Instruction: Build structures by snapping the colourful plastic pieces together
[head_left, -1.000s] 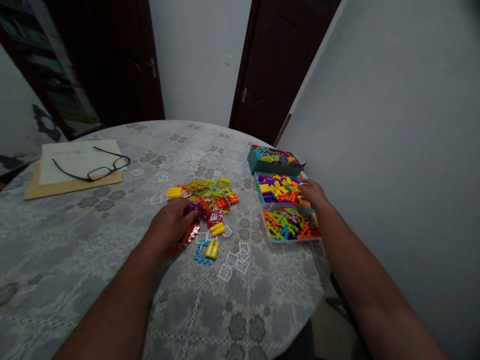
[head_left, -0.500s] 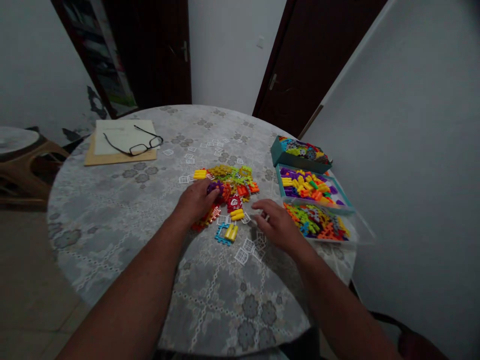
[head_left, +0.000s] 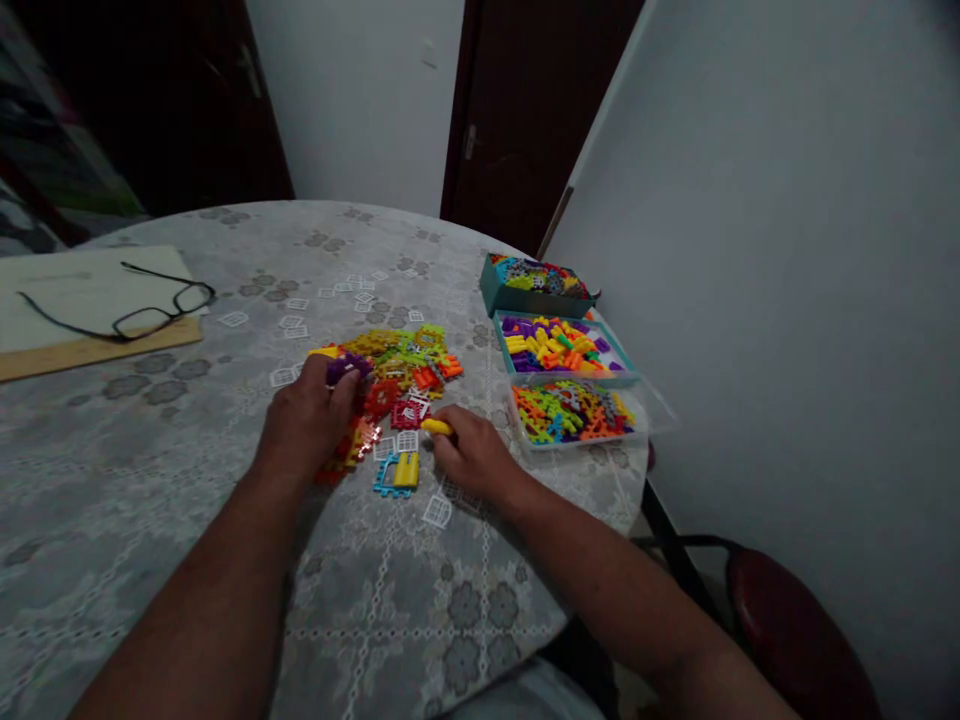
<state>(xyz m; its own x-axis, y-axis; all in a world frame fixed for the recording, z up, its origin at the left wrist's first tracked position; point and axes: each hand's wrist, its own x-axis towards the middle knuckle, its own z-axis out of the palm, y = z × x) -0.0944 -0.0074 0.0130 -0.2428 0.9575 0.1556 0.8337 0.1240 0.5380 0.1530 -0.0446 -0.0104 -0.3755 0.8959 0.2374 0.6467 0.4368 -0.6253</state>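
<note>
Between the fingers of my right hand [head_left: 480,455] is a yellow plastic building piece [head_left: 437,427], lifted at the near right side of the pile. My left hand [head_left: 304,418] closes on a purple building piece [head_left: 346,369] at the pile's left edge. The pile of interlocking pieces [head_left: 397,350] is mostly yellow, lime, orange and red. Just in front of it lie a blue square frame [head_left: 386,478] and a yellow double-tube piece [head_left: 406,470]. White window-grid pieces [head_left: 438,511] are scattered around, some partly under my right hand.
To the right stand a teal box [head_left: 536,298] of mixed pieces, an open tray [head_left: 621,362] of yellow and purple ones, and a clear container [head_left: 574,440]. Black glasses [head_left: 150,318] rest on paper at the left. A dark red chair [head_left: 795,630] stands beyond the table edge.
My right hand has gone from open beside the pile to gripping a yellow piece from the table. My left hand stays on the purple piece. The view has turned right.
</note>
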